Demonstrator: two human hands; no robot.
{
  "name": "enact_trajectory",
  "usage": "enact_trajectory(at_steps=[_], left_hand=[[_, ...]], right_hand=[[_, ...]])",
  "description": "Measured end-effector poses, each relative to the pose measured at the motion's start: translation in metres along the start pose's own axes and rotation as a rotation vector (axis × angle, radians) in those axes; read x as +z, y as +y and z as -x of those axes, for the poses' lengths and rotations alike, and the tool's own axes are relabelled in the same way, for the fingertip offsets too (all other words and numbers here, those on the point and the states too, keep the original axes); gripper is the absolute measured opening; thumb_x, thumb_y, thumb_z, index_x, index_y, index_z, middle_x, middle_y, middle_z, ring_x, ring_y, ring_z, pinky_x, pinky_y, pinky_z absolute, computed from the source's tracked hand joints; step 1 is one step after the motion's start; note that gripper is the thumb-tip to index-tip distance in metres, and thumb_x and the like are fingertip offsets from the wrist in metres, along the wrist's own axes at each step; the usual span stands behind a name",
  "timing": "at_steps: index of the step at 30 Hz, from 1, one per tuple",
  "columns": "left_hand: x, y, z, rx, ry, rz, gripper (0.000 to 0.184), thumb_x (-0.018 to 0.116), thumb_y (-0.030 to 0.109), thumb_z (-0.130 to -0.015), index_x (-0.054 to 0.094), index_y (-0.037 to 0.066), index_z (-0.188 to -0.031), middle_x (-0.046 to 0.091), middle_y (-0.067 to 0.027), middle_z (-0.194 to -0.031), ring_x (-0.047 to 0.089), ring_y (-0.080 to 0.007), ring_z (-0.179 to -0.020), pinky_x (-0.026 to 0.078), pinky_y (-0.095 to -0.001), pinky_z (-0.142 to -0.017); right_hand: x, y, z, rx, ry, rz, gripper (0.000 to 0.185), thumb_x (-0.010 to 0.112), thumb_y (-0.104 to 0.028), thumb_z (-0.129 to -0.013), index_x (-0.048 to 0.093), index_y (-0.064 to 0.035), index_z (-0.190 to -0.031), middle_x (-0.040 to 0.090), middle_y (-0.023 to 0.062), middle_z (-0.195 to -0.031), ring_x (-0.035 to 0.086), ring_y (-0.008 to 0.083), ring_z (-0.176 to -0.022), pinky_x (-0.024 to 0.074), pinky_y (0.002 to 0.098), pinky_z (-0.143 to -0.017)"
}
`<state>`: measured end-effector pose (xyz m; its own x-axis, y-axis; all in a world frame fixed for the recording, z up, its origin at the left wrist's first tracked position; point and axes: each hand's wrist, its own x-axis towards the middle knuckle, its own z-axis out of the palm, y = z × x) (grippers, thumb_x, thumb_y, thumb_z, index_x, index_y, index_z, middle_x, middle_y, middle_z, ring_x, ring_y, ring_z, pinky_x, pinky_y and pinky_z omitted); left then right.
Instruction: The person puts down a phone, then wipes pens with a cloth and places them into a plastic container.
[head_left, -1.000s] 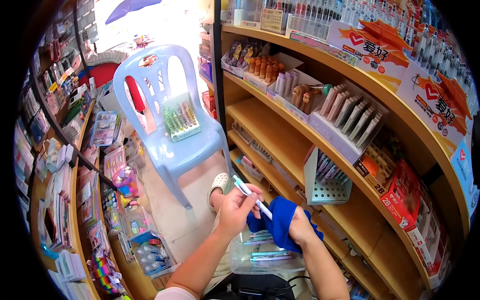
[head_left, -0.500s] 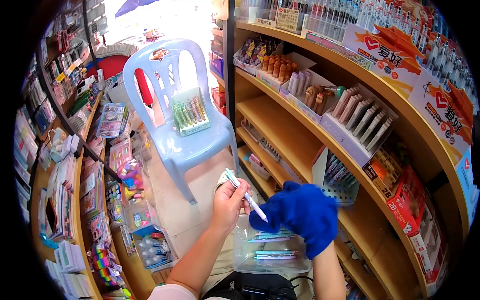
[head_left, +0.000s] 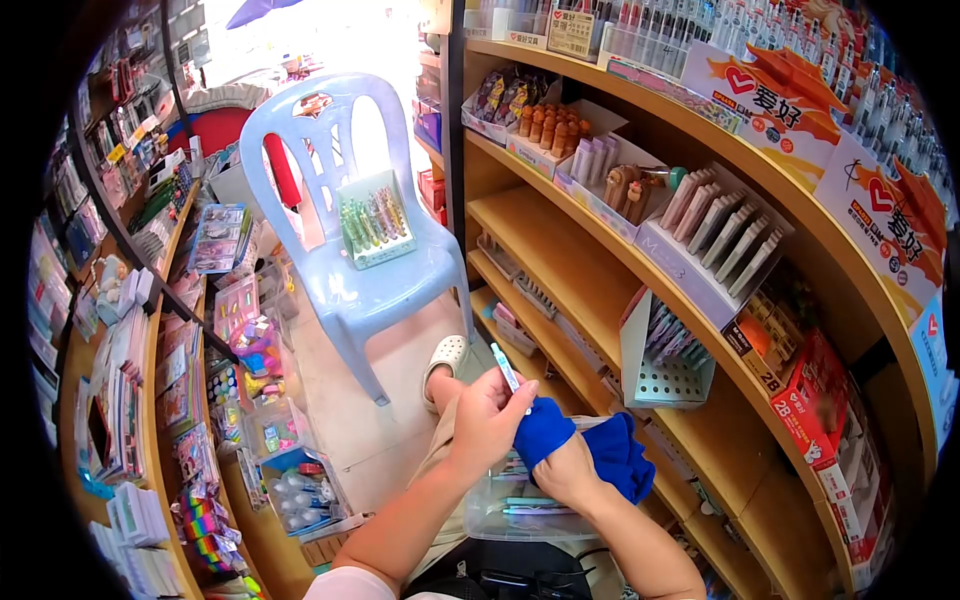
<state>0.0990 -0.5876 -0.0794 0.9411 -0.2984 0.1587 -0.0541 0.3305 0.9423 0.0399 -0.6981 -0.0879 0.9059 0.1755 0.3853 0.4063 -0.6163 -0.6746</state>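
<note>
Nearer than the chair (head_left: 385, 300), over the clear box (head_left: 482, 518), the right hand (head_left: 565, 472) bunches the blue cloth (head_left: 543, 428) at the pen's low end. The left hand (head_left: 482, 420) pinches the pen (head_left: 504, 366). Floor (head_left: 370, 450) runs between the chair and the shelf's edge (head_left: 590, 345).

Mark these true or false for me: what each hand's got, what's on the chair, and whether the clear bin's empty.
1. The left hand holds a pen. True.
2. The cloth at the right hand is red. False: it is a blue cloth.
3. A box of pens sits on the seat of the light blue chair. True.
4. The clear bin below the hands is empty. False: several pens lie in it.
</note>
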Motion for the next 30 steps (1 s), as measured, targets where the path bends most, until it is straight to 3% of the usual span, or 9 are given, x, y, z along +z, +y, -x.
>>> enact_trajectory(at_steps=[5, 9, 13, 16, 20, 23, 26, 28, 30], left_hand=[[0.002, 0.007, 0.005, -0.180, -0.063, -0.025, 0.013, 0.054, 0.015, -0.086, 0.050, 0.002, -0.086, 0.052, -0.0005, -0.067, 0.047, -0.0053, -0.055, 0.038, -0.0184, -0.046], [-0.005, 0.004, 0.002, -0.229, -0.194, 0.103, 0.016, 0.051, 0.018, -0.087, 0.048, 0.002, -0.088, 0.053, -0.0027, -0.072, 0.047, -0.0064, -0.054, 0.038, -0.0173, -0.043], [-0.009, 0.010, 0.000, -0.200, -0.408, 0.286, 0.016, 0.047, 0.017, -0.089, 0.048, 0.001, -0.089, 0.053, -0.0066, -0.077, 0.047, -0.0076, -0.054, 0.038, -0.0168, -0.042], [-0.009, 0.017, -0.002, -0.168, -0.568, 0.438, 0.015, 0.045, 0.015, -0.089, 0.048, 0.000, -0.089, 0.054, -0.0089, -0.080, 0.048, -0.0086, -0.055, 0.040, -0.0170, -0.042], [-0.015, 0.018, -0.006, -0.211, -0.641, 0.346, 0.015, 0.047, 0.014, -0.089, 0.049, -0.001, -0.088, 0.053, -0.0085, -0.078, 0.050, -0.0096, -0.059, 0.044, -0.0186, -0.043], [-0.009, 0.022, -0.005, -0.222, -0.469, 0.115, 0.014, 0.049, 0.013, -0.088, 0.049, -0.001, -0.087, 0.053, -0.0076, -0.077, 0.051, -0.0097, -0.059, 0.046, -0.0196, -0.044], [-0.012, 0.017, -0.007, -0.194, -0.358, -0.073, 0.013, 0.050, 0.012, -0.087, 0.049, 0.000, -0.090, 0.055, -0.0086, -0.076, 0.055, -0.0131, -0.063, 0.048, -0.0219, -0.044], [-0.010, 0.018, -0.005, -0.170, -0.243, -0.073, 0.013, 0.051, 0.012, -0.087, 0.049, 0.000, -0.090, 0.056, -0.0087, -0.076, 0.055, -0.0131, -0.062, 0.049, -0.0232, -0.047], [-0.007, 0.025, -0.004, -0.120, -0.200, -0.070, 0.015, 0.051, 0.015, -0.087, 0.049, 0.001, -0.090, 0.056, -0.0084, -0.077, 0.055, -0.0126, -0.062, 0.049, -0.0232, -0.047]], right_hand=[[-0.009, -0.002, 0.003, 0.236, -0.036, -0.417, 0.012, 0.043, -0.005, -0.084, 0.053, -0.0021, -0.090, 0.055, 0.0073, -0.078, 0.055, 0.0162, -0.073, 0.0439, 0.0286, -0.066], [-0.013, -0.007, 0.002, 0.752, 0.008, -1.226, 0.021, 0.042, -0.022, -0.091, 0.056, -0.0062, -0.090, 0.056, 0.0004, -0.081, 0.052, 0.0102, -0.068, 0.0426, 0.0219, -0.061], [-0.025, 0.008, 0.009, 0.937, -0.180, -1.807, 0.024, 0.044, -0.021, -0.089, 0.054, -0.0047, -0.103, 0.060, 0.0080, -0.094, 0.061, 0.0154, -0.078, 0.0507, 0.0247, -0.071], [-0.033, 0.001, 0.014, 0.926, -0.296, -1.879, 0.026, 0.044, -0.022, -0.089, 0.053, -0.0044, -0.105, 0.060, 0.0098, -0.096, 0.061, 0.0165, -0.080, 0.0504, 0.0256, -0.074], [-0.030, 0.000, 0.020, 0.943, -0.232, -1.653, 0.021, 0.048, -0.020, -0.088, 0.053, -0.0057, -0.103, 0.056, 0.0020, -0.092, 0.055, 0.0107, -0.077, 0.0457, 0.0218, -0.069], [-0.020, -0.005, 0.011, 0.490, -0.161, -1.061, 0.014, 0.047, -0.017, -0.089, 0.051, -0.0058, -0.097, 0.052, -0.0035, -0.088, 0.049, 0.0097, -0.073, 0.0406, 0.0213, -0.066], [-0.022, -0.014, -0.002, 0.134, -0.026, -0.401, 0.012, 0.042, -0.012, -0.086, 0.050, -0.0040, -0.080, 0.052, 0.0066, -0.071, 0.050, 0.0212, -0.065, 0.0399, 0.0296, -0.062], [-0.016, -0.003, 0.000, 0.089, 0.036, 0.040, 0.009, 0.045, -0.011, -0.081, 0.053, -0.0083, -0.082, 0.055, 0.0149, -0.075, 0.052, 0.0367, -0.067, 0.0406, 0.0429, -0.055], [-0.019, -0.011, -0.004, 0.059, 0.063, 0.150, 0.006, 0.047, -0.006, -0.079, 0.052, -0.0060, -0.082, 0.055, 0.0134, -0.073, 0.054, 0.0347, -0.067, 0.0427, 0.0358, -0.057]])
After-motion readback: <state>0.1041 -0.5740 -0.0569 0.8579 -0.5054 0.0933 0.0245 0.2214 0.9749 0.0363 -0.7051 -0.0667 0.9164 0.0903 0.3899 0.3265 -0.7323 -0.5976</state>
